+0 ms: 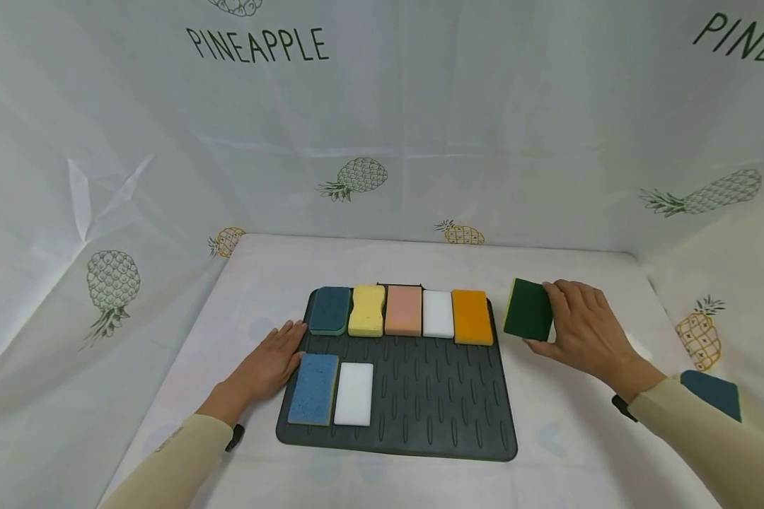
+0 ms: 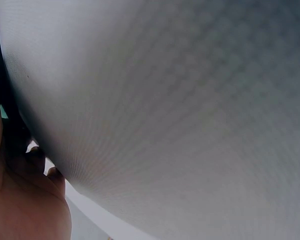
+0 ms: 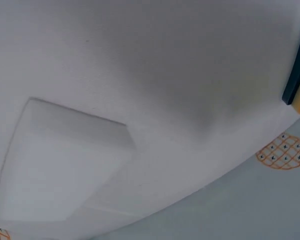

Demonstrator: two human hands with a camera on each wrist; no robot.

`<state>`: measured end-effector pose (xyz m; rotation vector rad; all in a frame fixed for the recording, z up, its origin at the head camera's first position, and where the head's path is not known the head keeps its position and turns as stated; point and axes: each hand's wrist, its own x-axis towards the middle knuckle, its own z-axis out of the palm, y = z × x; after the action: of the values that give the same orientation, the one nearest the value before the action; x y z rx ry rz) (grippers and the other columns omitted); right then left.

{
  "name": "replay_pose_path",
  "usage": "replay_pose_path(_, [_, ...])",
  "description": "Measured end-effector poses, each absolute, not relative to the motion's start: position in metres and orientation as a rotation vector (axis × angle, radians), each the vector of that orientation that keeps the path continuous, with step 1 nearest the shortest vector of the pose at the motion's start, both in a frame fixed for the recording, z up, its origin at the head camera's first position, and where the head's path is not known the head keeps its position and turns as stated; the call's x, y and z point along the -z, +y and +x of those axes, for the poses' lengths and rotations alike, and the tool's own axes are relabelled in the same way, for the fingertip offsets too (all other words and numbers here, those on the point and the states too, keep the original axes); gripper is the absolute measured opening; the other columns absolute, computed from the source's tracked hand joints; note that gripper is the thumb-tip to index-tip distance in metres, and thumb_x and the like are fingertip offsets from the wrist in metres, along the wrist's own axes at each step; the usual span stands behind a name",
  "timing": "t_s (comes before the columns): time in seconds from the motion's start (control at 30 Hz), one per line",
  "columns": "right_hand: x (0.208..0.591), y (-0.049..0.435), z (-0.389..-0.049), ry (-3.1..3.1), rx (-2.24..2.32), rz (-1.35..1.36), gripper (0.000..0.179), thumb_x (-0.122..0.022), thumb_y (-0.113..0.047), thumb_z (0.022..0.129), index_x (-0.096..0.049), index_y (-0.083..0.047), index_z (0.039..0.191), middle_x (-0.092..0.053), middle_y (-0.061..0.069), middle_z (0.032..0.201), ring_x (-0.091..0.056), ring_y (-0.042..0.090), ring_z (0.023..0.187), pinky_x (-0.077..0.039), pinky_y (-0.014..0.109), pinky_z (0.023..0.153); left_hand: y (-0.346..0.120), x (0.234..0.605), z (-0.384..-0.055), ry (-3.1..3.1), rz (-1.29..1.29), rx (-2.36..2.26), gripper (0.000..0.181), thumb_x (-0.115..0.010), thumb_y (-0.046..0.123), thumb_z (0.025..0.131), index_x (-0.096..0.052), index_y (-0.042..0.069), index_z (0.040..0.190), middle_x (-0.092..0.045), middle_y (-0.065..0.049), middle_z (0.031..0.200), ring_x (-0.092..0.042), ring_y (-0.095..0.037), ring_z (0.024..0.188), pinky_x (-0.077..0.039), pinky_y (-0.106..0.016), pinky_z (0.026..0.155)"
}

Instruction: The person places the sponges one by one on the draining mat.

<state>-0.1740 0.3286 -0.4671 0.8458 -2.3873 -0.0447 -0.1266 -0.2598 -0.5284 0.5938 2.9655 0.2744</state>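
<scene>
My right hand (image 1: 588, 329) pinches a sponge with a dark green scouring face (image 1: 530, 311) and a yellow edge, just right of the dark grey ribbed mat (image 1: 433, 403). My left hand (image 1: 270, 360) lies with its fingertips along the mat's left edge; part of it shows in the left wrist view (image 2: 27, 200). Along the mat's back row sit a teal sponge (image 1: 330, 309), a yellow waisted sponge (image 1: 366, 311), a pink sponge (image 1: 404, 311), a white sponge (image 1: 438, 314) and an orange sponge (image 1: 472, 317). In front are a blue sponge (image 1: 314, 389) and another white sponge (image 1: 354, 394).
A white block (image 3: 55, 165) lies on the white tablecloth in the right wrist view, mostly hidden by my hand in the head view. Another dark blue sponge (image 1: 713, 393) sits at the far right, partly behind my sleeve. Pineapple-print sheets (image 1: 484, 127) enclose the table.
</scene>
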Motion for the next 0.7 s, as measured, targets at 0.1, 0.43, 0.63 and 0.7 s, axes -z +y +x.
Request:
replay_pose_path(0.1, [0.466,0.319,-0.175,-2.371,0.025,0.852,0.108,-0.032,-0.083,0.095,-0.049,0.015,0.137,-0.056,0.035,0.122,-0.055,0.053,0.108,-0.051,0.063,0.087,-0.26,0.529,-0.126,2.972,0.608,-0.268,0.062,-0.051,0.026,0.113,-0.032,-0.005,0.163,-0.037,-0.022,0.168,-0.031,-0.042,0.158,-0.029,-0.06,0.127])
replay_pose_path(0.43, [0.472,0.275,-0.168,-2.409,-0.052,0.882,0.113,-0.034,-0.088,0.093,-0.047,0.012,0.142,-0.055,0.032,0.127,-0.053,0.05,0.114,-0.049,0.061,0.091,-0.261,0.527,-0.126,2.97,0.617,-0.271,0.061,-0.05,0.026,0.113,-0.032,-0.005,0.163,-0.036,-0.022,0.168,-0.031,-0.043,0.157,-0.029,-0.06,0.127])
replay_pose_path(0.63, [0.481,0.237,-0.156,-2.392,-0.081,0.946,0.108,-0.041,-0.084,0.094,-0.049,0.013,0.141,-0.057,0.03,0.127,-0.055,0.047,0.112,-0.05,0.058,0.089,-0.261,0.528,-0.126,2.973,0.615,-0.282,0.061,-0.051,0.026,0.113,-0.032,-0.005,0.163,-0.036,-0.022,0.168,-0.031,-0.043,0.157,-0.029,-0.061,0.127])
replay_pose_path(0.7, [0.485,0.223,-0.15,-2.409,-0.092,0.969,0.107,-0.043,-0.084,0.094,-0.049,0.012,0.141,-0.057,0.029,0.126,-0.056,0.046,0.111,-0.051,0.057,0.091,-0.261,0.529,-0.126,2.977,0.617,-0.283,0.062,-0.052,0.026,0.113,-0.032,-0.005,0.163,-0.037,-0.022,0.168,-0.032,-0.043,0.157,-0.029,-0.061,0.127])
